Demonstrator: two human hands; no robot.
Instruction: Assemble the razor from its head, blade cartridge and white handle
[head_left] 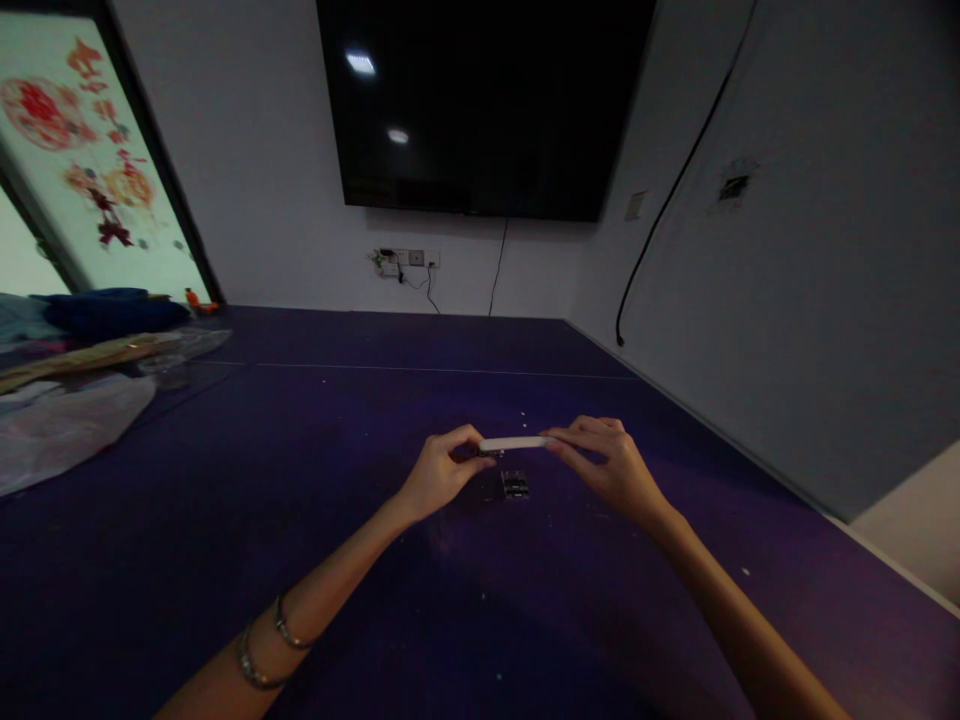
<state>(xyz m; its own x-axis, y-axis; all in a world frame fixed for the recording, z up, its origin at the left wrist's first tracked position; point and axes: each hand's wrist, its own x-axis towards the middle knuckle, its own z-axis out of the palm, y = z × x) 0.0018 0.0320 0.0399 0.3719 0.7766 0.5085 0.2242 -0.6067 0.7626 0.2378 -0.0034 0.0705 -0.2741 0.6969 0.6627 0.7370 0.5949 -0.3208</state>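
A thin white strip-like piece (514, 443), seen edge-on, spans the gap between my two hands above the dark purple surface. My left hand (444, 468) pinches its left end between thumb and fingers; a small dark bit shows by that thumb. The right end is pinched by my right hand (606, 462). Just below the white piece, a small black object with lighter markings (515, 485) lies on the surface. Its exact kind I cannot make out. Two bracelets (259, 660) circle my left forearm.
Clear plastic sheeting (82, 425) and a dark blue cloth bundle (116, 312) lie at far left, beside a small orange object (199, 303). Tiny white scraps dot the purple surface (337, 420). A black cable (667, 200) hangs down the right wall; a large screen (487, 100) hangs ahead.
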